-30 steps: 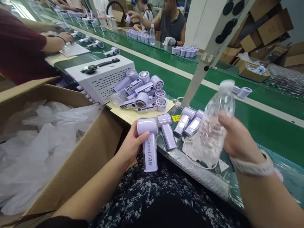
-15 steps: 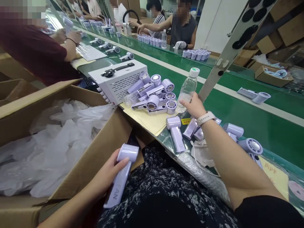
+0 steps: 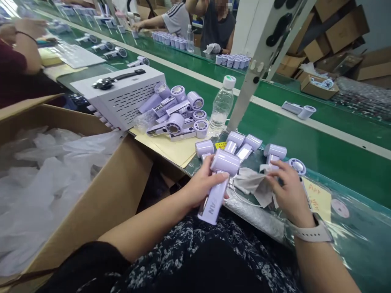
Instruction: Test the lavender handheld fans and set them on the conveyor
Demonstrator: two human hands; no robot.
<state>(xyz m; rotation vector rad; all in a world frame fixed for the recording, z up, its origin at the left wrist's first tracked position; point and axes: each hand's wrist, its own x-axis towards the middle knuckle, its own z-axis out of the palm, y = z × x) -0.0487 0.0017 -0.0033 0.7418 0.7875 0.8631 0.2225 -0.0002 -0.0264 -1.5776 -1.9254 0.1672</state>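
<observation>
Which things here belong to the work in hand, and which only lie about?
Seemingly in use:
pale purple plastic fan, in the left hand
crumpled grey cloth, touched by the right hand

Apparently lying about:
clear plastic bottle, capped
brown cardboard boxes, back right

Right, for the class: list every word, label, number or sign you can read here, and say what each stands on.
"FAN": on the handle of the lilac fan in the left hand.
Yellow label: too small to read.
Yellow paper: reddish handwriting, too blurred to read.
Pink round sticker: its mark is unreadable.
</observation>
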